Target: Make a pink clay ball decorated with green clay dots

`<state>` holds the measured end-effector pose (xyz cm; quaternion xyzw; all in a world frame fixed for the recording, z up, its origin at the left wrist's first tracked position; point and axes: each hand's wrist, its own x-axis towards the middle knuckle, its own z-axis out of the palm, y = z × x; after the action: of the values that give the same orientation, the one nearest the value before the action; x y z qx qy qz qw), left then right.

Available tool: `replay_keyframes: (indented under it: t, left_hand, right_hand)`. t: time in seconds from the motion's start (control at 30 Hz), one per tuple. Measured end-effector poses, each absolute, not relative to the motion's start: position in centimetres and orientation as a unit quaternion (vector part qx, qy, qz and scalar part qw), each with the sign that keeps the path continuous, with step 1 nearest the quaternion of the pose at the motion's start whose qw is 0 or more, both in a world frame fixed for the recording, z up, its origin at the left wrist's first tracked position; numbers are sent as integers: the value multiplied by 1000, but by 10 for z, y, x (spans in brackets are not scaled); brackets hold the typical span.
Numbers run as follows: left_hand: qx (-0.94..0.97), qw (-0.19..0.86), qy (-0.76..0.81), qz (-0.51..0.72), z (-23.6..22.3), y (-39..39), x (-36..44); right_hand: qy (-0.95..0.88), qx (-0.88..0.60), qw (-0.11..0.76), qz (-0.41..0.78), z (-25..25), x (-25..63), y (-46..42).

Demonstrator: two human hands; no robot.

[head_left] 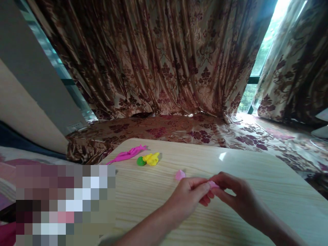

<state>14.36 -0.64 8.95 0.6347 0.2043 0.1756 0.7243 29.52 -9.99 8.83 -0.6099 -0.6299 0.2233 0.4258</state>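
Between my two hands, just over the table, is a small piece of light pink modelling clay (213,185). The thumb and fingers of my left hand (193,191) pinch its left end. My right hand (233,189) grips the other end with thumb and fingertips. Part of the clay is hidden by the fingers. Beyond my left hand, a second light pink lump (180,175) lies on the table. Farther left sit a crumpled yellow piece (151,159) and a green round piece (141,161), touching each other. Behind them stretches a long magenta strip (128,154).
The pale wooden table (256,164) has rounded far corners. Past it is a ledge covered in floral cloth (164,128), below a patterned curtain (159,61). A pixelated area (64,205) hides the lower left. A white object (321,131) stands at the far right.
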Motion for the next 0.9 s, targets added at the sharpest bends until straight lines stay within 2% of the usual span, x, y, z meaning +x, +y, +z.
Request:
replay_keyframes:
  t: [0.07,0.23,0.43,0.6,0.67,0.8,0.9]
  left_hand:
    - [566,778,214,169,82,-15,143]
    - [533,798,230,163,70,-21,142]
    - [464,851,192,155,72,-20,141]
    - [492,834,207,139,80,-18,137]
    - [567,782,221,137,89,-9,132]
    - [767,475,311,300,102,27,119]
    - [833,348,324,285,97,53,112]
  right_hand:
    - [-650,-626,388,188,84,293,-101]
    - [-698,-616,348,117,73,285,-99]
    - [-698,-598,342,197,85,286,-103]
    - [-704,-601,323,199,87,287,-102]
    - [-708,-604,328,162,85,288,-100]
    - [-703,-641,297,78,79,292,-100]
    - [-707,-663,237,75,72,295,-100]
